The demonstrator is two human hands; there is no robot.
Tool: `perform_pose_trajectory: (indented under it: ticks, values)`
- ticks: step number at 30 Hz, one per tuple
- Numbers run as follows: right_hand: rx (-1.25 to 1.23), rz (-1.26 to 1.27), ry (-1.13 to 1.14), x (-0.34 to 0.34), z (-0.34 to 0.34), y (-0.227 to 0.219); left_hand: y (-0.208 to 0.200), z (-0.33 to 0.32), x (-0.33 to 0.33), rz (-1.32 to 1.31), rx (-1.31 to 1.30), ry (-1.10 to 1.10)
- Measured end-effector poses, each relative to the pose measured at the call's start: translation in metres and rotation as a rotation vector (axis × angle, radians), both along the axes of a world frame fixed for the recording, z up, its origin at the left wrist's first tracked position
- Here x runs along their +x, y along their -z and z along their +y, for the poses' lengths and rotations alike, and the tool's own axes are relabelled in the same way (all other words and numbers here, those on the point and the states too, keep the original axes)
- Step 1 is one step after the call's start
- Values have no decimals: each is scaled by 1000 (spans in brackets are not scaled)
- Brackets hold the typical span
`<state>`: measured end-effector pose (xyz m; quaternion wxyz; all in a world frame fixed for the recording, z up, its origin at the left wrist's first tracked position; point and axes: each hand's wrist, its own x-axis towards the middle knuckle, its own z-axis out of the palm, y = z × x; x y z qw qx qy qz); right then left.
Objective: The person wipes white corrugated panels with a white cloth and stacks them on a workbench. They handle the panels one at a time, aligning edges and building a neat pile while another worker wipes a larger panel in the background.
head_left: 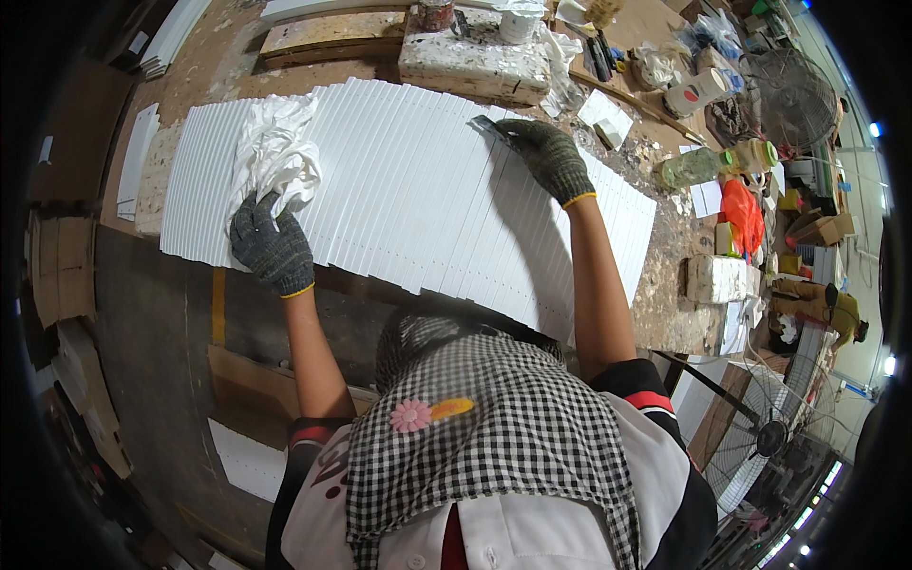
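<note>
Many narrow white slats point(399, 180) lie side by side in a row across the worktable, their ends uneven along the near edge. My left hand point(273, 247), in a dark grey knit glove, grips the lower end of a crumpled white cloth point(280, 157) resting on the slats at the left. My right hand point(551, 160), gloved alike, is closed around a scraper with a flat metal blade point(488, 126); its handle is hidden in the palm. The scraper is over the right half of the row, near the far edge, and my right arm's shadow falls across the slats.
Behind the slats stand a paint-spattered white block point(465, 71) and a wooden board point(328, 36). To the right are a white tub point(696, 93), a greenish plastic bottle point(693, 168), a red bag point(742, 217) and a standing fan point(769, 437). Another person point(825, 309) is farther right.
</note>
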<state>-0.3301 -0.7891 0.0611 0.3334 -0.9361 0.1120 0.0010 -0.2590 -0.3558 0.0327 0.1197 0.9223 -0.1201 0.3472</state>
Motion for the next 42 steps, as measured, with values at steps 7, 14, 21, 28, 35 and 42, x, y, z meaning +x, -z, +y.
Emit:
perform_pose_trajectory:
  ticks: [7,14,21,28,35,42]
  values:
    - [-72,-50,19,33,7,9,1,-2,1,-37,-7,4]
    - [-8,-12,-32,35,4,8,-2,-2,0,3,-29,6]
    - [123,70,-193,33,16,-6,-14,4,6,25,16,77]
    - [-34,-70,-41,69,40,0,-20,27,53,99,65,-180]
    - [-48,20,-175,64,51,0,-5,29,58,69,118,-190]
    - [161,77,-86,49,66,-7,-9,28,59,76,102,-179]
